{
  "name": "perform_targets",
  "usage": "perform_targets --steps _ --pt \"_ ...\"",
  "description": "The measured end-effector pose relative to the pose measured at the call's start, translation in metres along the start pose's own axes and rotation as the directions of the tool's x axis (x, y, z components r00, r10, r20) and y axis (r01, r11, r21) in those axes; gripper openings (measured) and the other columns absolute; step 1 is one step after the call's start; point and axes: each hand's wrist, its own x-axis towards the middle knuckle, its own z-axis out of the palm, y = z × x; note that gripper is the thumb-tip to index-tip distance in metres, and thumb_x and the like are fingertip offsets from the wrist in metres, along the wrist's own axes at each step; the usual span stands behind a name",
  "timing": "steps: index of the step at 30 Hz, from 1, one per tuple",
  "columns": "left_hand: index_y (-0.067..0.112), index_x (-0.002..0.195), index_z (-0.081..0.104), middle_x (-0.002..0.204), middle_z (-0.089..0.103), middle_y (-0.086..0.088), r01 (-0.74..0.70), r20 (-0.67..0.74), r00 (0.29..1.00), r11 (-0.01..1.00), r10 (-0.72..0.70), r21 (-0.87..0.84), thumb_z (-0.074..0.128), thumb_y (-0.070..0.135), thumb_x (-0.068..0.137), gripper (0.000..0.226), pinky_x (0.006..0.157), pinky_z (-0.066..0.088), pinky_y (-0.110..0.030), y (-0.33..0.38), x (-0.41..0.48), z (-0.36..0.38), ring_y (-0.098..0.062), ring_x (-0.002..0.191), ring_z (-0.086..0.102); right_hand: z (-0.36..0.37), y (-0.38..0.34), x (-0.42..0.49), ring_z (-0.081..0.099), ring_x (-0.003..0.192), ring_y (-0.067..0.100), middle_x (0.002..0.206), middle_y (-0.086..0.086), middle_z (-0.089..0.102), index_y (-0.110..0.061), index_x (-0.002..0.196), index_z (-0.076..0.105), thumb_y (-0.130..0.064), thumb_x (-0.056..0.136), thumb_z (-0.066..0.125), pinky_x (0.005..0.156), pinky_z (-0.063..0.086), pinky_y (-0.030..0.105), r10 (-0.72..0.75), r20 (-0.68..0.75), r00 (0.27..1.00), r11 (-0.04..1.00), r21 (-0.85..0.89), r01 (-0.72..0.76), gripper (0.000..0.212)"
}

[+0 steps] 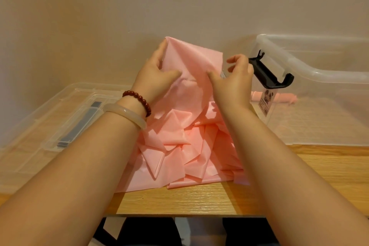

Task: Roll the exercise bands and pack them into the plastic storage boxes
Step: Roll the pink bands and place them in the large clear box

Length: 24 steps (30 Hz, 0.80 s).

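Head view: the left hand (157, 72) grips the pink band (189, 126) by its raised top edge, the rest heaped on the table (179, 199). The right hand (233, 84) thumbs it; its blurred fingers' hold is unclear. Rolling looks barely begun. One rolled band (287, 99) lies in the storage box (319, 78), partly hidden

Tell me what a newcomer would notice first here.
The pink exercise band dominates the centre: its top end is lifted by the left hand and right hand, the rest heaped in folds on the wooden table. At right stands a clear plastic storage box with a black latch, a rolled pink band lying inside.
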Motion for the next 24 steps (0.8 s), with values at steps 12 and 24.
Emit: perform_targets --steps 12,24 --pt "0.022 0.137 0.049 0.084 0.060 0.015 -0.003 -0.264 0.961 0.960 0.080 0.280 0.071 0.028 0.084 0.059 0.091 0.050 -0.031 -0.010 -0.012 -0.006 -0.015 0.091 0.062 0.005 0.005 -0.016 0.048 0.065 -0.001 0.073 -0.015 0.052 -0.017 0.088 0.053 -0.007 0.091 0.055 0.060 0.039 0.016 0.076 -0.034 0.996 0.981 0.179 -0.069 0.011" --pt "0.029 0.143 0.024 0.092 0.065 0.008 0.050 -0.112 0.993 0.982 -0.030 0.183 0.077 0.030 0.079 0.083 0.070 0.041 0.000 -0.034 -0.049 0.021 0.007 0.083 0.059 0.005 0.018 -0.023 0.047 0.095 0.016 0.110 -0.002 0.043 -0.021 0.109 0.048 -0.025 0.088 0.065 0.078 0.035 0.023 0.103 0.009 0.995 0.995 0.008 -0.103 0.027"
